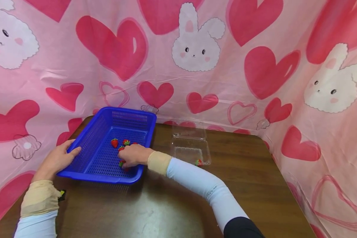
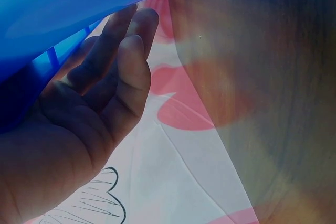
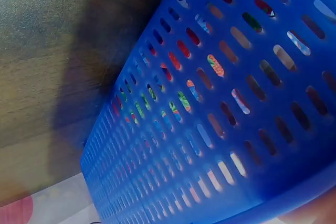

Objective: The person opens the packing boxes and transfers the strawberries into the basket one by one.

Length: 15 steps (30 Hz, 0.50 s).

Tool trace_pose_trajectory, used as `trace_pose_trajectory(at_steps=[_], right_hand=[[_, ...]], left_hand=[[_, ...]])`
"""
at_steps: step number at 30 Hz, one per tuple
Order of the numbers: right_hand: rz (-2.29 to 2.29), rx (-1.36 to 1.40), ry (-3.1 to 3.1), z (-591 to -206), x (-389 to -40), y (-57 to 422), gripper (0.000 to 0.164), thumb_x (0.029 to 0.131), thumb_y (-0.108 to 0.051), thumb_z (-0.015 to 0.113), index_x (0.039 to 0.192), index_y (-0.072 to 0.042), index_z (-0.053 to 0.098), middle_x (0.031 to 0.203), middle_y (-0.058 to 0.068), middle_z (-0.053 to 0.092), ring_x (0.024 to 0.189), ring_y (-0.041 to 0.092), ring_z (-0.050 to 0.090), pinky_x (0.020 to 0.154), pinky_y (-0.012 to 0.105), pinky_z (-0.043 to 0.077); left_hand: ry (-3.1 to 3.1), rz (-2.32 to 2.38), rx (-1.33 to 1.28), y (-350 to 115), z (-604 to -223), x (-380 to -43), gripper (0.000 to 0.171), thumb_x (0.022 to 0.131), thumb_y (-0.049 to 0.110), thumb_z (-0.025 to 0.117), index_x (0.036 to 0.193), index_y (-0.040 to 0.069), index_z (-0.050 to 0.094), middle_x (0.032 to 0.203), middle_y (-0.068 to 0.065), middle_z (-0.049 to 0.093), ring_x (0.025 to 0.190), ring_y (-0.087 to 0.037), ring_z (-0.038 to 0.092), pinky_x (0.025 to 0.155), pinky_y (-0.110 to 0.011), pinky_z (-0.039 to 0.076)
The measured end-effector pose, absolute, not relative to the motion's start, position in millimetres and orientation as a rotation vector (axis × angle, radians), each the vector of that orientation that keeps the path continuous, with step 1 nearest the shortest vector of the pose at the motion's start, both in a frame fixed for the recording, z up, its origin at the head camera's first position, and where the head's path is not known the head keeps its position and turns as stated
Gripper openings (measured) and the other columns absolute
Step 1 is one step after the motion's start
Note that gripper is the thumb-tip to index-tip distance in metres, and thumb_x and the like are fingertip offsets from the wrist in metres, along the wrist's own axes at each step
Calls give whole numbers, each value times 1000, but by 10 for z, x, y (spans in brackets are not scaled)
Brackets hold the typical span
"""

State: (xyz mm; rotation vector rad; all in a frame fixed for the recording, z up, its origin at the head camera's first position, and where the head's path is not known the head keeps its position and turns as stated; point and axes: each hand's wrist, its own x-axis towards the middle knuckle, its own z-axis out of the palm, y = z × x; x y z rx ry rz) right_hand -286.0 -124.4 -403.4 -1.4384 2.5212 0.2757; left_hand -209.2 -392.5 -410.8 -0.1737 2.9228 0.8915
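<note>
A blue plastic basket [image 1: 98, 177] with slotted walls sits at the left of the table. At its left rim my left hand [image 1: 57, 158] grips it, thumb over the edge; the left wrist view has those fingers [image 2: 134, 72] bent up against the blue plastic. My right hand [image 1: 134, 154] reaches down inside, over several red strawberries [image 1: 114, 142] with green leaves. One strawberry [image 1: 122, 163] shows right at its fingertips; whether the fingers pinch it I cannot tell. Through the slots, the right wrist view catches bits of red and green behind the basket wall [image 3: 231, 145].
Right of the basket stands a clear plastic clamshell box [image 1: 190, 150], lid open toward the back, with a strawberry [image 1: 198, 162] at its near right corner. A small black and yellow object [image 1: 61, 195] lies by the left wrist. A pink heart-patterned cloth [image 1: 196, 86] hangs behind the brown table [image 1: 244, 172].
</note>
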Motion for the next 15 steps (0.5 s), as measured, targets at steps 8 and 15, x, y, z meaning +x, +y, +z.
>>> trace_pose_trajectory(at_steps=[8,15], right_hand=[[282,-1456,2465,-4058,-2862,-1266,21,94,-35,64,80,-21,55,75,-9,54,70,8,53,61,26,44],[185,-1488,2447,-4032,-2923,-1220,24,96,-32,61,76,-20,54,69,-9,52,64,8,50,56,24,40]], left_hand=[[2927,883,-160,-3918,-4100,-2083,72,103,40,40,149,-11,20,135,-46,36,113,-61,43,93,-73,36],[2902,909,-169,-3917,-4092,-2074,73,103,42,41,150,-10,18,134,-45,37,110,-59,47,91,-72,39]])
